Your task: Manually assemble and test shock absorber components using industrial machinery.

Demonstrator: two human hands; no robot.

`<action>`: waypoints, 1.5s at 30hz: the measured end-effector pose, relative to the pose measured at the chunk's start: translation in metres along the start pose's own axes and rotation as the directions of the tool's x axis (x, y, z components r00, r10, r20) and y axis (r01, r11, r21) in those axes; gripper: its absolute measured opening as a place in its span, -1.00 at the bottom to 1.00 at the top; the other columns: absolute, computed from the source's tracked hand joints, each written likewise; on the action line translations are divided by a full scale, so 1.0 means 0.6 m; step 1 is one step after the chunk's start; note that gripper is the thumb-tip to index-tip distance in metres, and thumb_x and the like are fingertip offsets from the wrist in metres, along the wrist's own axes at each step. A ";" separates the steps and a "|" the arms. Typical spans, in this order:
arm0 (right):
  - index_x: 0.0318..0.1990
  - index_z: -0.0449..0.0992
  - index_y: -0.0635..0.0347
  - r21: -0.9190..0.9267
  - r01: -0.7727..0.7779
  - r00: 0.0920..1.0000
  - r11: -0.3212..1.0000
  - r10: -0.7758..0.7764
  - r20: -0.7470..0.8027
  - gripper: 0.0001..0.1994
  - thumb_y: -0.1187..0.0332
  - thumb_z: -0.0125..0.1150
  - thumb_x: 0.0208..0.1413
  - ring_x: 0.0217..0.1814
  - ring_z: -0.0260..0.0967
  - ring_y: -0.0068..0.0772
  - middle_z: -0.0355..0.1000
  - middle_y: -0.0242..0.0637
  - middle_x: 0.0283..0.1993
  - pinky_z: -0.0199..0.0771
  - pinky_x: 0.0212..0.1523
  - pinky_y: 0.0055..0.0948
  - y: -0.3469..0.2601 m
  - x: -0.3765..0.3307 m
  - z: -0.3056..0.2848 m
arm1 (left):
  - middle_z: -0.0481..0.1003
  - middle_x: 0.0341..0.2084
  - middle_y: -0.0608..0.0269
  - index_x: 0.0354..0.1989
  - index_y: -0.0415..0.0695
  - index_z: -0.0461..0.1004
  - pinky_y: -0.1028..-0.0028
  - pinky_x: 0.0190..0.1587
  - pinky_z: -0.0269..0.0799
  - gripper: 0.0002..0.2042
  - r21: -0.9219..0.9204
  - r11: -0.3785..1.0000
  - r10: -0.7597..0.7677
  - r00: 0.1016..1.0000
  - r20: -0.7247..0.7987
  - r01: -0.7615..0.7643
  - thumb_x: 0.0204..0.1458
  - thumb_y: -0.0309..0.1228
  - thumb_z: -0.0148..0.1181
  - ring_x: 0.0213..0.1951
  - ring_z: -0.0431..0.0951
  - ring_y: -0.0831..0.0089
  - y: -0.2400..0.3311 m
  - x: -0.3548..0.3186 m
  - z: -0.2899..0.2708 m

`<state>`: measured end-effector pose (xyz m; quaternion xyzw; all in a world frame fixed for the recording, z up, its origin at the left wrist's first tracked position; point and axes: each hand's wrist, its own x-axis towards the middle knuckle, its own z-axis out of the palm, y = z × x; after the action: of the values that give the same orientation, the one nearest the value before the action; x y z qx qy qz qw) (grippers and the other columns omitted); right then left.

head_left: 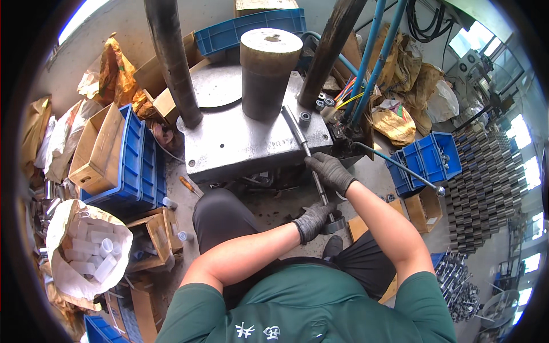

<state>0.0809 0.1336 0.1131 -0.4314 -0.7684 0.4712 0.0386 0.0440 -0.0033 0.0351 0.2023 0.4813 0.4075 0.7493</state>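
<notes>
A long grey metal rod (301, 137) slants from the steel press table (240, 146) down toward my lap. My right hand (330, 171), in a dark glove, grips the rod about halfway down. My left hand (313, 220), also gloved, is closed around the rod's lower end, where a dark round ring piece (336, 224) sits. A thick dark steel cylinder (267, 73) stands upright on the table just above the rod's top. I sit with my knees against the front of the press.
Two dark columns (171, 63) rise from the table. Stacked blue crates (134, 166) with a cardboard box stand at left, a white sack of pale tubes (86, 246) lower left. Blue bins (426, 160) and rows of dark metal parts (486, 183) lie at right. A screwdriver (187, 186) lies on the floor.
</notes>
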 end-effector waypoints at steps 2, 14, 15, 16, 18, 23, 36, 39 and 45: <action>0.19 0.52 0.19 0.166 -0.040 0.999 0.985 0.036 0.028 -0.54 0.01 0.16 0.40 -0.03 0.40 -0.43 0.51 -0.24 -0.07 0.44 0.06 -0.31 -0.007 -0.001 -0.001 | 0.60 -0.19 0.14 0.02 -0.20 0.56 0.37 -0.19 0.50 -0.64 0.061 0.993 0.096 0.995 0.034 -0.098 0.22 -0.18 0.23 -0.23 0.55 0.37 0.002 0.006 -0.012; 0.38 0.32 0.13 0.190 0.269 0.959 0.944 -0.244 -0.144 -0.33 -0.02 0.34 0.23 0.16 0.53 -0.19 0.57 -0.08 0.07 0.51 0.19 -0.22 0.038 -0.102 -0.001 | 0.47 -0.20 0.33 0.13 -0.12 0.37 0.36 -0.11 0.53 -0.78 0.088 0.936 0.340 0.940 0.032 -0.341 0.36 -0.47 0.13 -0.19 0.47 0.51 -0.058 0.044 -0.059; 0.43 0.28 0.13 0.207 0.309 0.950 0.928 -0.288 -0.123 -0.29 0.00 0.35 0.23 0.16 0.54 -0.17 0.57 -0.07 0.07 0.51 0.20 -0.23 0.023 -0.124 -0.008 | 0.51 -0.24 0.21 0.05 -0.18 0.42 0.30 -0.12 0.51 -0.80 0.212 0.833 0.523 0.852 0.000 -0.511 0.30 -0.48 0.17 -0.22 0.49 0.42 -0.047 0.034 -0.065; 0.47 0.23 0.13 0.223 0.347 0.938 0.911 -0.330 -0.107 -0.24 0.01 0.36 0.22 0.16 0.55 -0.15 0.58 -0.06 0.07 0.51 0.21 -0.24 0.008 -0.149 -0.023 | 0.54 -0.27 0.10 -0.03 -0.25 0.46 0.24 -0.13 0.48 -0.82 0.334 0.685 0.686 0.727 0.003 -0.648 0.25 -0.50 0.20 -0.25 0.52 0.33 -0.038 0.027 -0.069; 0.53 0.12 0.13 0.102 0.345 0.937 0.933 -0.334 -0.104 -0.18 0.10 0.38 0.22 0.15 0.57 -0.06 0.59 -0.01 0.07 0.52 0.22 -0.21 -0.021 -0.204 -0.070 | 0.51 -0.28 0.05 -0.09 -0.25 0.47 0.21 -0.08 0.49 -0.85 0.412 0.720 0.639 0.765 -0.079 -0.558 0.22 -0.51 0.24 -0.21 0.54 0.22 -0.040 0.037 -0.103; 0.16 0.50 0.25 -0.559 0.476 0.758 0.679 -0.639 -0.130 -0.56 0.26 0.34 0.17 -0.06 0.59 -0.03 0.59 -0.06 -0.11 0.58 0.00 -0.14 -0.066 -0.340 -0.233 | 0.43 -0.33 0.27 -0.09 -0.14 0.42 0.41 -0.22 0.44 -0.87 0.410 0.554 0.774 0.629 0.067 -0.725 0.28 -0.48 0.24 -0.31 0.44 0.47 0.066 -0.028 -0.101; 0.17 0.65 0.04 -0.848 0.071 0.967 0.525 -0.245 -0.070 -0.52 0.12 0.17 0.11 -0.03 0.60 0.01 0.62 -0.06 -0.05 0.60 0.01 -0.06 -0.026 -0.342 -0.369 | 0.54 -0.39 0.35 -0.13 -0.15 0.49 0.50 -0.27 0.52 -0.91 0.557 -0.023 0.999 -0.033 -0.008 -0.830 0.29 -0.56 0.26 -0.34 0.52 0.59 0.653 -0.142 -0.148; 0.04 0.68 0.06 -0.851 0.096 0.943 0.516 -0.321 -0.089 -0.61 0.15 0.19 0.11 -0.12 0.61 0.05 0.62 -0.05 -0.21 0.59 -0.02 -0.02 -0.026 -0.330 -0.356 | 0.54 -0.43 0.34 -0.19 -0.15 0.50 0.49 -0.29 0.53 -0.95 0.671 0.093 0.994 0.035 -0.099 -0.736 0.29 -0.58 0.23 -0.35 0.54 0.58 0.719 -0.126 -0.208; -0.14 0.70 0.12 -0.843 0.088 0.912 0.530 -0.384 -0.146 -0.69 0.14 0.21 0.12 -0.23 0.62 0.05 0.62 -0.04 -0.36 0.59 -0.13 0.00 0.000 -0.332 -0.356 | 0.55 -0.45 0.31 -0.20 -0.10 0.50 0.45 -0.27 0.58 -0.96 0.722 0.307 0.951 0.171 -0.258 -0.620 0.31 -0.51 0.22 -0.36 0.57 0.53 0.747 -0.061 -0.221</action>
<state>0.3049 0.1419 0.3005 -0.3586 -0.9329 -0.0257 0.0195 -0.2673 0.2180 0.3069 0.4400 0.6005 0.6587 0.1091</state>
